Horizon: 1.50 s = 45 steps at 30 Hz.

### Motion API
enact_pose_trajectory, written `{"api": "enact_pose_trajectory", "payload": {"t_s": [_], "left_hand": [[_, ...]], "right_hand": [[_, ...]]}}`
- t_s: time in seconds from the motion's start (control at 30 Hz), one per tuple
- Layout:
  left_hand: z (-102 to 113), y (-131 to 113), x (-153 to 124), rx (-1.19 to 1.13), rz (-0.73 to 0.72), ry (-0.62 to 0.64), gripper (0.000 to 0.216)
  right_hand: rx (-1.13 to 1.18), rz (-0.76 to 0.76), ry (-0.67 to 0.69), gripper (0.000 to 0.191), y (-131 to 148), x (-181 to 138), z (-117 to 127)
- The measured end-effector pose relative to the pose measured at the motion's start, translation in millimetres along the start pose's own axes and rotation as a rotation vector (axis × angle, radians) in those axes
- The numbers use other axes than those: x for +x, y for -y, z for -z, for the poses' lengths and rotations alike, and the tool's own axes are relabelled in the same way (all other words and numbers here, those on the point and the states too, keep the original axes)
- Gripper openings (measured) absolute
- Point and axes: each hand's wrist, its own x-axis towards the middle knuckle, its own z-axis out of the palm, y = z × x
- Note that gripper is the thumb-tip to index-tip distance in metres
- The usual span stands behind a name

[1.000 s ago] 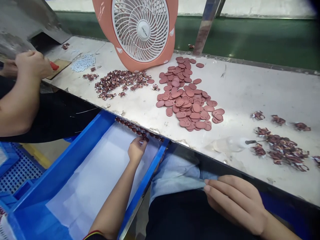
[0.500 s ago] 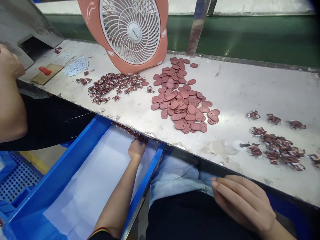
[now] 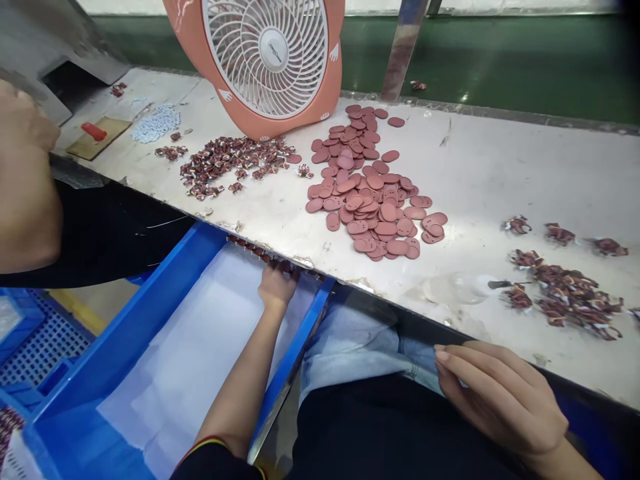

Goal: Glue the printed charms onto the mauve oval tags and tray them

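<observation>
My left hand (image 3: 277, 283) reaches into a blue bin (image 3: 150, 307) lined with white paper (image 3: 200, 353). Its fingers curl at a row of small brown pieces (image 3: 255, 250) along the bin's far end, just under the table's edge; what they pinch is hidden. My right hand (image 3: 500, 397) lies on my lap, its fingers stretched out on the jeans and dark cloth, holding nothing. On the table above, a pile of reddish oval discs (image 3: 373, 193) lies between the two hands.
A pink fan (image 3: 273, 57) stands at the table's back. Small brown pieces lie in heaps at left (image 3: 225, 163) and right (image 3: 565, 293). A co-worker's arm (image 3: 25, 187) is at far left, near a red item on cardboard (image 3: 94, 131). A blue crate (image 3: 20, 347) sits below.
My right hand has slid to the right along my lap. My left hand has pushed a little further toward the row of pieces. The co-worker's hand left the cardboard.
</observation>
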Motion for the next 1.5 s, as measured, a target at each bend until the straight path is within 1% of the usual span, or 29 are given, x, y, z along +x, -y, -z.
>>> {"api": "enact_pose_trajectory", "payload": {"t_s": [0.2, 0.47, 0.57, 0.6, 0.67, 0.7, 0.73, 0.8, 0.87, 0.9, 0.93, 0.97, 1.0, 1.03, 1.1, 1.17, 1.27, 1.33, 1.4, 1.47, 1.5], "left_hand": [[-4, -13, 9, -0.021, -0.052, -0.038, 0.039], [-10, -12, 10, -0.054, -0.047, -0.073, 0.038], [-12, -11, 11, -0.076, -0.054, -0.111, 0.036], [-11, -10, 10, -0.089, -0.062, -0.135, 0.034], [-4, -9, 4, -0.129, -0.089, -0.220, 0.027], [1, -9, -2, -0.158, -0.111, -0.285, 0.023], [8, -8, -9, -0.193, -0.137, -0.368, 0.019], [24, -11, -28, -0.280, -0.214, -0.563, 0.023], [41, -20, -48, -0.361, -0.311, -0.725, 0.029], [49, -29, -56, -0.391, -0.374, -0.773, 0.029], [56, -41, -63, -0.408, -0.448, -0.788, 0.027], [63, -54, -68, -0.411, -0.527, -0.779, 0.024], [69, -69, -71, -0.396, -0.617, -0.734, 0.023], [74, -83, -72, -0.355, -0.694, -0.662, 0.025], [81, -108, -73, -0.275, -0.704, -0.582, 0.026], [85, -124, -74, -0.250, -0.636, -0.553, 0.023], [88, -132, -78, -0.284, -0.565, -0.515, 0.019], [90, -132, -80, -0.295, -0.536, -0.476, 0.017], [92, -132, -81, -0.300, -0.514, -0.444, 0.015], [92, -131, -80, -0.314, -0.505, -0.422, 0.011], [92, -131, -79, -0.329, -0.505, -0.410, 0.009]], "right_hand": [[-0.026, -0.001, -0.003, 0.026, -2, 0, 1], [-0.039, -0.028, -0.014, 0.028, -2, -1, 0], [-0.043, -0.017, -0.010, 0.029, -3, -2, 1], [-0.036, -0.035, -0.019, 0.030, -3, -2, 1], [-0.013, -0.111, -0.063, 0.035, -4, -4, 2], [-0.006, -0.155, -0.097, 0.037, -5, -4, 2], [-0.005, -0.201, -0.136, 0.040, -6, -5, 2], [-0.032, -0.286, -0.217, 0.046, -8, -4, 0], [-0.073, -0.361, -0.263, 0.050, -11, 1, -4], [-0.095, -0.406, -0.261, 0.052, -12, 5, -7], [-0.117, -0.451, -0.234, 0.055, -14, 9, -9], [-0.133, -0.492, -0.184, 0.059, -16, 14, -12], [-0.143, -0.529, -0.123, 0.063, -18, 19, -14], [-0.140, -0.560, -0.061, 0.065, -20, 24, -16], [-0.103, -0.584, 0.026, 0.064, -24, 33, -18], [-0.062, -0.580, 0.056, 0.054, -27, 41, -20], [-0.022, -0.563, 0.062, 0.036, -27, 49, -23], [-0.012, -0.562, 0.070, 0.033, -24, 50, -22], [-0.019, -0.558, 0.085, 0.042, -22, 47, -13], [-0.028, -0.529, 0.136, 0.057, -28, 42, 7], [-0.036, -0.514, 0.172, 0.063, -35, 42, 21]]}}
